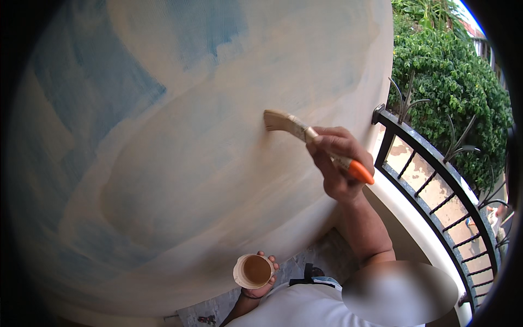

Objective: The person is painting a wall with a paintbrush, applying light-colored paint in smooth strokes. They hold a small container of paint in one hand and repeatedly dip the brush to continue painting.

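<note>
My right hand (pixel 344 163) is closed around a flat paintbrush (pixel 297 128) with a wooden-coloured handle that ends in orange. Its pale bristles point left and appear to rest against the wall (pixel 180 180), which is covered in patchy blue, beige and cream paint. Lower down, my left hand (pixel 273 262) holds a cream-coloured cup (pixel 238 272) with its mouth facing up. Brown liquid (pixel 257 271) shows inside the cup. The fingers of that hand curl around the cup's right side, and the rest of the grip is partly hidden behind it.
A black metal railing (pixel 436 152) with twisted bars and curved spikes runs along the right, on a pale low wall (pixel 406 215). Green bushes (pixel 447 92) grow beyond it. Grey floor tiles (pixel 297 267) show below, with a dark object (pixel 207 320) near the lower edge.
</note>
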Motion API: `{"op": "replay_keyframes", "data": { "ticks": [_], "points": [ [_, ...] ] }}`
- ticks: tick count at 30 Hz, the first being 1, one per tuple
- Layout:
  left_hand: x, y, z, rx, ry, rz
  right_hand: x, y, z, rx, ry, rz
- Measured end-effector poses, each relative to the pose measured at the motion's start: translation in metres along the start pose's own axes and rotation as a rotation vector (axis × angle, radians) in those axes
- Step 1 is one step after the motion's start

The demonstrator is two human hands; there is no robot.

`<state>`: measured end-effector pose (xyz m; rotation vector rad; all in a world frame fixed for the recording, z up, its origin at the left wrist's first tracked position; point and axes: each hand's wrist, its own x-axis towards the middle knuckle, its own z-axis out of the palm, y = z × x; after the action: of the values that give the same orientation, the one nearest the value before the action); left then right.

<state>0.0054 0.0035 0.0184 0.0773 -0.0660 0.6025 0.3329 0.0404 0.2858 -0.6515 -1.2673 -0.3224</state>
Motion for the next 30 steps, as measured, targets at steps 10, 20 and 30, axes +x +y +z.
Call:
{"op": "replay_keyframes", "data": {
  "ticks": [10,20,30],
  "points": [
    [-0.007,0.001,-0.016,-0.027,-0.006,0.0,-0.005,0.023,-0.019,-0.487,0.049,-0.19],
    [0.013,0.003,-0.019,-0.076,-0.024,-0.112,-0.022,0.051,-0.052,-0.01,0.277,0.26],
    [0.027,0.001,-0.016,-0.115,-0.025,-0.193,-0.042,0.0,-0.002,-0.397,-0.168,-0.186]
  ]
}}
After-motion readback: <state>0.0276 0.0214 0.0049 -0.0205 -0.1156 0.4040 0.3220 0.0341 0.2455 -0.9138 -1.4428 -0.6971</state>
